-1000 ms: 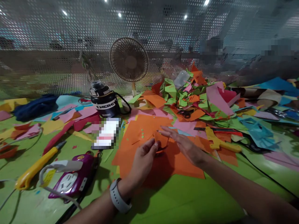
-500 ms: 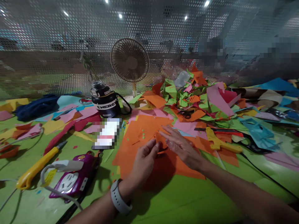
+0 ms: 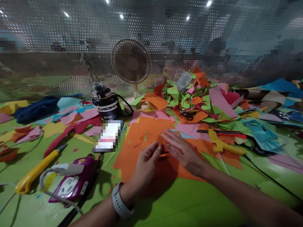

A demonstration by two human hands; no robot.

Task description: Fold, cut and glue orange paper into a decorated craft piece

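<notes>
My left hand [image 3: 148, 159] pinches a small orange paper piece [image 3: 162, 143] between thumb and fingertips. This piece stands up from the larger orange sheets [image 3: 134, 135] under both hands, and its shape is partly hidden by my fingers. My right hand [image 3: 178, 149] is on the other side of it, fingers stretched out and slanting to the upper left; its fingers rest against or very close to the piece. Tiny green scraps [image 3: 145, 136] lie on the orange sheets to the left.
A yellow glue gun [image 3: 219, 145] lies at the right, another yellow-handled tool [image 3: 38, 171] at the left. Nearby are a purple power strip [image 3: 80, 176], a phone [image 3: 108, 135], a dark bottle [image 3: 106, 105], a fan [image 3: 131, 61], scissors [image 3: 188, 116] and heaped paper scraps [image 3: 175, 93].
Both hands stay almost in place around the orange piece. My right hand's thumb and fingers shift slightly, and a little more of the piece shows between the hands.
</notes>
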